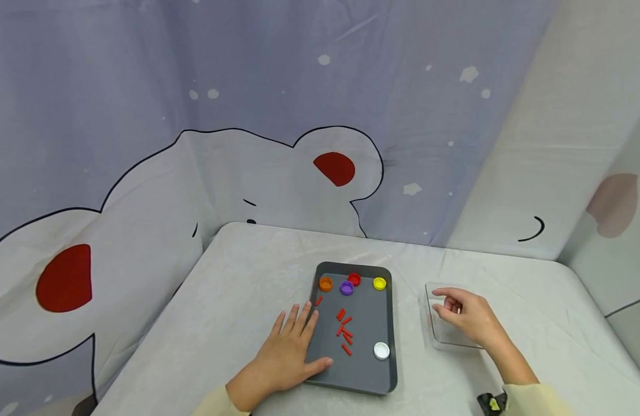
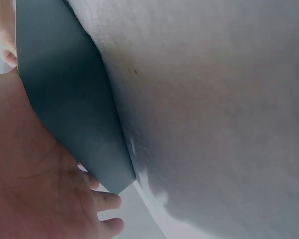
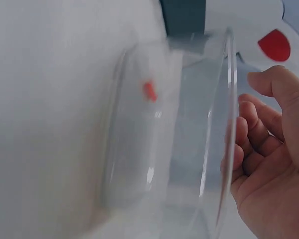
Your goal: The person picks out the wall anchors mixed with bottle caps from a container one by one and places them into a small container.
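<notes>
My left hand (image 1: 289, 352) lies spread with straight fingers over the left edge of a dark grey tray (image 1: 369, 375). Several short red sticks (image 1: 347, 349) are scattered down the middle of the tray. Over a clear plastic box (image 1: 444, 345), right of the tray, hovers my right hand (image 1: 468, 315). Its thumb and index finger stand apart with nothing between them; the other fingers are bent. Through the box wall in the right wrist view, a small blurred red piece (image 3: 149, 90) shows. The left wrist view has the tray's outer side (image 2: 74, 94) beside the left palm.
Round caps sit in the tray: orange (image 1: 325, 283), purple (image 1: 347, 288), red (image 1: 354, 279) and yellow (image 1: 379, 283) near the far end, white (image 1: 381, 351) near the front right. A white cloth (image 1: 247, 260) covers the table. A printed curtain (image 1: 278, 75) hangs behind it.
</notes>
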The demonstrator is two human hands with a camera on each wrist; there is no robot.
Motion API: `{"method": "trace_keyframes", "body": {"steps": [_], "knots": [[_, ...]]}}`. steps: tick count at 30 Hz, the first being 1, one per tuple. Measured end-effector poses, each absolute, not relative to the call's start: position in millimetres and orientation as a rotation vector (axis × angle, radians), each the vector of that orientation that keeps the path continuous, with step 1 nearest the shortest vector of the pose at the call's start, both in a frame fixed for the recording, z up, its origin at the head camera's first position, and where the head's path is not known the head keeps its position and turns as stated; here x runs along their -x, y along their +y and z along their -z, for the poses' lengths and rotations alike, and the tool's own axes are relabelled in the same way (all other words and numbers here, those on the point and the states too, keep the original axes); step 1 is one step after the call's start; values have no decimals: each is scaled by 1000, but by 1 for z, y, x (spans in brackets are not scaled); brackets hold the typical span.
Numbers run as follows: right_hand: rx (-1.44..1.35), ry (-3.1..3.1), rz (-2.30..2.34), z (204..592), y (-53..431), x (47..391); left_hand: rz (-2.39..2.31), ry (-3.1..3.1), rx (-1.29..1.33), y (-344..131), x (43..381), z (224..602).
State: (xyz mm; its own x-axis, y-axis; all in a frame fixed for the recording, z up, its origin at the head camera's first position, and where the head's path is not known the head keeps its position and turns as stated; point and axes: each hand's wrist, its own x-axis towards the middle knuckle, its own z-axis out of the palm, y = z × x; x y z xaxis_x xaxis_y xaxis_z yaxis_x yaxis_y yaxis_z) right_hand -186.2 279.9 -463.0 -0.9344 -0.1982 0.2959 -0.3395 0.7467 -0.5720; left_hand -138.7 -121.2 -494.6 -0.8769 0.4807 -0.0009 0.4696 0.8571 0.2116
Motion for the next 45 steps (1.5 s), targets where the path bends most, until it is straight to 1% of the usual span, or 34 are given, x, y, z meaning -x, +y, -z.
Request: {"method": "trace_keyframes", "body": {"steps": [13,20,28,34,45], "knots": [[-441,-2716,-1010,461,215,195,-341,2995,-794,-123,139,502],[-443,-2751,-1106,465,186,198,-291,2985,-753,-123,140,504],[-476,-2763,-1107,470,163,201,-303,2995,-751,-122,140,504],[-496,-2790,-1106,475,148,204,-350,2988,-761,-121,138,497],[-600,-2831,-1021,486,125,206,-303,2968,-756,-120,138,491]]}}
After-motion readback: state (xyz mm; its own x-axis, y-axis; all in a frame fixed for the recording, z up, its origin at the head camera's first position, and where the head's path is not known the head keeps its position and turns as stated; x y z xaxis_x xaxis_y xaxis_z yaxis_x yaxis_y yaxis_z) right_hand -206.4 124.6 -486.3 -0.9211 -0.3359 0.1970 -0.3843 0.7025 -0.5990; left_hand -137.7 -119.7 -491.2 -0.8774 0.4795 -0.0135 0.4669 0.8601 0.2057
